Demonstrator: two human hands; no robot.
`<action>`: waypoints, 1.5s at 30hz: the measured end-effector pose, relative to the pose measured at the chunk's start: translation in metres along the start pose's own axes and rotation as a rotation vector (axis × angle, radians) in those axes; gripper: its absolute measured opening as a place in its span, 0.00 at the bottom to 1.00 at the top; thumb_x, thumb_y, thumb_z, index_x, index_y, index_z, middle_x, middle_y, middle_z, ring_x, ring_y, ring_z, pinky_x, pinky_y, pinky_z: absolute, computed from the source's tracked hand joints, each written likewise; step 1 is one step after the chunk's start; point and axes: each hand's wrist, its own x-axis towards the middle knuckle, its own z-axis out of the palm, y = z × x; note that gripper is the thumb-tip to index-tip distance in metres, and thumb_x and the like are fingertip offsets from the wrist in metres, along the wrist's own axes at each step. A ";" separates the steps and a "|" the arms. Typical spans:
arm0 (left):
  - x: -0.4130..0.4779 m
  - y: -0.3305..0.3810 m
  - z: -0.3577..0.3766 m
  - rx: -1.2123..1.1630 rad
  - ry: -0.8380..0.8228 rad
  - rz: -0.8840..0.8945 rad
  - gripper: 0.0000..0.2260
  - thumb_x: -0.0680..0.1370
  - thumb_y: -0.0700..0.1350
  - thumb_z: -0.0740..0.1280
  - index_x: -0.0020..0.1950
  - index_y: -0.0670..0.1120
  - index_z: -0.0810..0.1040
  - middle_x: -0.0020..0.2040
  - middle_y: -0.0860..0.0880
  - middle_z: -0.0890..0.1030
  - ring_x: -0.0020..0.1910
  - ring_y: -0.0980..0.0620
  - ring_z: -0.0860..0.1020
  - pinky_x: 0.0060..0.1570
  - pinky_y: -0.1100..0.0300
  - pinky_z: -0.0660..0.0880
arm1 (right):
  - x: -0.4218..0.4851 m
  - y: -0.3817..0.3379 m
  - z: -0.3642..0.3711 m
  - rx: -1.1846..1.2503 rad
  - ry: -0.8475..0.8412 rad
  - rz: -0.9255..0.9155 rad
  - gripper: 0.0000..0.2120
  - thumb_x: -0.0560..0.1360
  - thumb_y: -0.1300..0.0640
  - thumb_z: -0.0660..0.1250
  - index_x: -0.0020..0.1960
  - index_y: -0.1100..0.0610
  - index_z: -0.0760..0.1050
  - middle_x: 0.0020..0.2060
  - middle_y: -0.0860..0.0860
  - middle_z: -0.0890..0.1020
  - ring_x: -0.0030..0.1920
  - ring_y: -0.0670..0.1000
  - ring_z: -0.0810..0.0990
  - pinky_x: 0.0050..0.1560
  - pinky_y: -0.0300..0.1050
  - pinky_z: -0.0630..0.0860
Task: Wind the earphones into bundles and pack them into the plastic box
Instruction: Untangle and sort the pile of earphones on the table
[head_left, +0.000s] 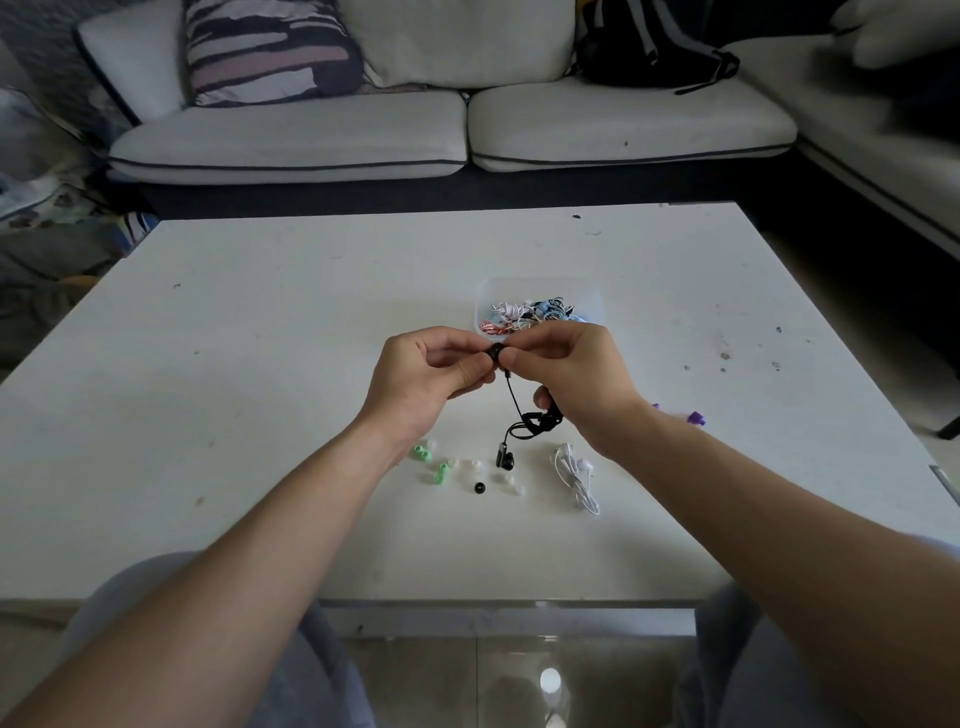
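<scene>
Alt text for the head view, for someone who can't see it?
The left hand and right hand pinch the bud of a black earphone together above the white table, its cable bundled under the right hand. Behind sits the plastic box holding wound earphones; white earphones and loose ear tips lie nearer.

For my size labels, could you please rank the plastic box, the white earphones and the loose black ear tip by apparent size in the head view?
1. plastic box: largest.
2. white earphones: smaller, even though they lie nearer the camera.
3. black ear tip: by far the smallest.
</scene>
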 end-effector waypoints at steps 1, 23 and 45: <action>0.000 0.000 0.000 0.001 0.003 0.005 0.07 0.75 0.33 0.71 0.51 0.41 0.82 0.43 0.41 0.86 0.41 0.47 0.85 0.46 0.60 0.80 | 0.000 0.000 0.000 0.004 0.005 -0.003 0.04 0.73 0.63 0.75 0.48 0.61 0.83 0.42 0.61 0.85 0.33 0.53 0.74 0.29 0.40 0.71; 0.000 0.006 0.004 -0.303 -0.016 -0.128 0.05 0.78 0.32 0.66 0.51 0.40 0.79 0.43 0.42 0.86 0.42 0.50 0.84 0.45 0.64 0.80 | -0.008 -0.016 0.000 -0.043 0.086 -0.056 0.03 0.74 0.64 0.73 0.48 0.60 0.83 0.42 0.55 0.85 0.22 0.42 0.72 0.24 0.35 0.69; -0.001 0.005 -0.001 -0.162 -0.078 -0.069 0.07 0.78 0.32 0.66 0.51 0.42 0.80 0.43 0.44 0.86 0.42 0.49 0.85 0.44 0.62 0.80 | -0.002 -0.014 -0.009 -0.075 -0.058 -0.091 0.02 0.73 0.64 0.74 0.46 0.58 0.84 0.44 0.59 0.85 0.27 0.51 0.71 0.28 0.41 0.71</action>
